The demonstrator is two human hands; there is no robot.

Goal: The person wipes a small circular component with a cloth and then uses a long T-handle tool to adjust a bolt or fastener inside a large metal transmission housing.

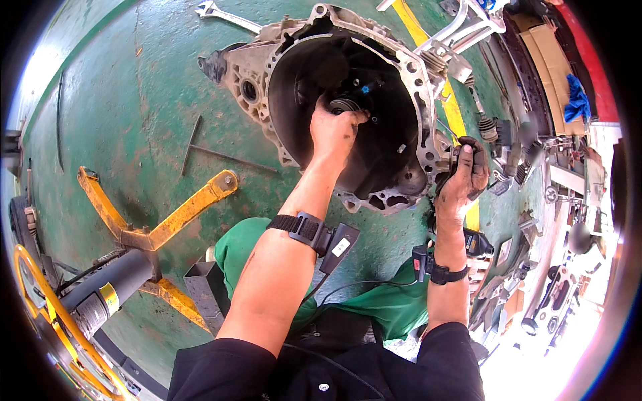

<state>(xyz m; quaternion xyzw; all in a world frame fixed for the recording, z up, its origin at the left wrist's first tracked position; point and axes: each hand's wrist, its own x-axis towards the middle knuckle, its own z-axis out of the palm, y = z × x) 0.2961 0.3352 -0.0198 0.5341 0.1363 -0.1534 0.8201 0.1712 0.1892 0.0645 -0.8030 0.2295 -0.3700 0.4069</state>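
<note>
A large metal gearbox housing (418, 120) stands in front of me, its wide bell opening facing up toward me. My left hand (333, 134) reaches into the dark opening. Its thumb and fingers close around a round ringed part at the centre, which looks like a release bearing (346, 105). A small blue spot shows just beyond it. At the housing's right rim my right hand (463, 175) is closed, with blackened fingers curled inward. What those fingers grip is mostly hidden. Both wrists carry black straps with small devices.
A wrench (227, 16) lies beyond the housing, and a T-shaped bar (194, 146) lies left of it. A yellow-legged stand (190, 210) sits at the lower left beside a square metal tube (206, 287). Greasy shafts (487, 127) and other parts crowd the right side.
</note>
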